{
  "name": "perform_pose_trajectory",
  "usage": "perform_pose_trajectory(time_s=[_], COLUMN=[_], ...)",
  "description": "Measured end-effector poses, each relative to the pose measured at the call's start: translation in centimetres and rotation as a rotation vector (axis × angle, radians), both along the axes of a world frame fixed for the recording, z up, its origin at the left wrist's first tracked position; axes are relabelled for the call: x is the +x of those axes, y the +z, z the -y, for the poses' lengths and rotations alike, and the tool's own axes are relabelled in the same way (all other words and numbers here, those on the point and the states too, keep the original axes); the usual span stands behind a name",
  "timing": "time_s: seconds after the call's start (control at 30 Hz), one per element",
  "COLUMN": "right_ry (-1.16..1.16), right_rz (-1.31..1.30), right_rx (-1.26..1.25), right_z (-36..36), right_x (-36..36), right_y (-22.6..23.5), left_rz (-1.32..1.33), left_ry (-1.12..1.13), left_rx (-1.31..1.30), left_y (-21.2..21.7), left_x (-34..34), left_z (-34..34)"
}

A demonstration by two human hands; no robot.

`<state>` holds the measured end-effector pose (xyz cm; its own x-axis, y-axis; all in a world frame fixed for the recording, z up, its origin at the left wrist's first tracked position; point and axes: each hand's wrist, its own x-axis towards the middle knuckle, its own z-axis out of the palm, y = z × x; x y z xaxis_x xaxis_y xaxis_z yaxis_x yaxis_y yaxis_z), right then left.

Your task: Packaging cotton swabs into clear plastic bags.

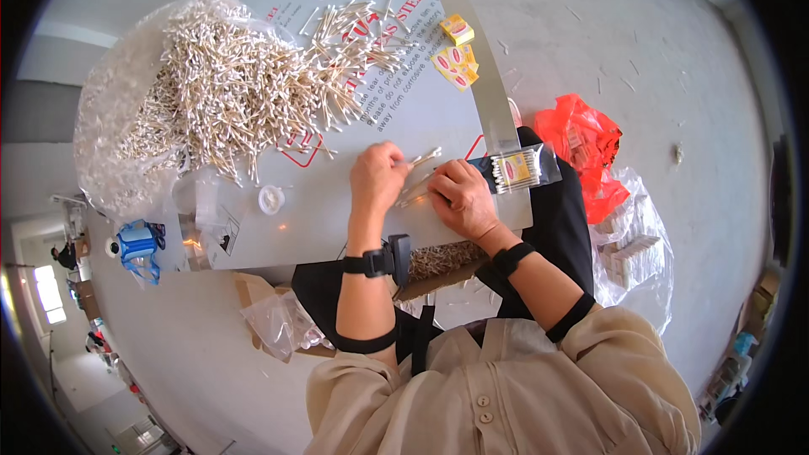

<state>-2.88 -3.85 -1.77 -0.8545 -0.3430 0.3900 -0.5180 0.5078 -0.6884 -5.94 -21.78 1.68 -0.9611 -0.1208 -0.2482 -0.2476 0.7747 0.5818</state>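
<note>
My left hand (379, 177) is closed, its fingers pinching a few cotton swabs (426, 157) whose white tips point right. Close beside it on the table, my right hand (462, 196) is curled, with more swabs sticking out to the left from under its fingers. What lies inside its palm is hidden. Just right of that hand, a clear pack of cotton swabs (517, 170) with a yellow card lies by the table's edge. A large heap of loose cotton swabs (244, 76) spills from a clear plastic bag (114, 118) across the far left of the table.
Yellow cards (456, 66) and a small yellow stack (457, 29) lie near the table's right edge. A small round clear container (271, 200) and a blue bottle (137, 244) stand at left. A box of swabs (442, 261) sits below the table edge; red (581, 139) and clear bags (632, 244) lie at right.
</note>
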Motion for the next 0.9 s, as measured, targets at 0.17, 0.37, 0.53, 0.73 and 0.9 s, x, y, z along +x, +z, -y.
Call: perform_pose_trajectory(time_s=[0.17,0.37,0.53,0.73,0.9], right_ry=[0.014,0.021,0.012,0.011,0.022], right_rz=[0.018,0.035,0.036,0.023,0.017], right_rx=[0.006,-0.006,-0.016,-0.01,-0.026], right_z=[0.1,0.0,0.2,-0.1,0.0], right_x=[0.1,0.0,0.1,0.1,0.1], right_y=[0.5,0.6,0.6,0.6,0.8], left_rz=[-0.358,-0.139,-0.15,-0.147,0.017], left_ry=[0.496,0.477,0.47,0.335,0.093], left_rx=[-0.316,-0.39,-0.247,0.384,0.094], left_y=[-0.4,-0.6,-2.9,-2.6,-1.0], left_x=[-5.5,-8.1,-6.9,-4.2,-3.8], left_z=[2.2,3.1,5.9,5.3,3.1])
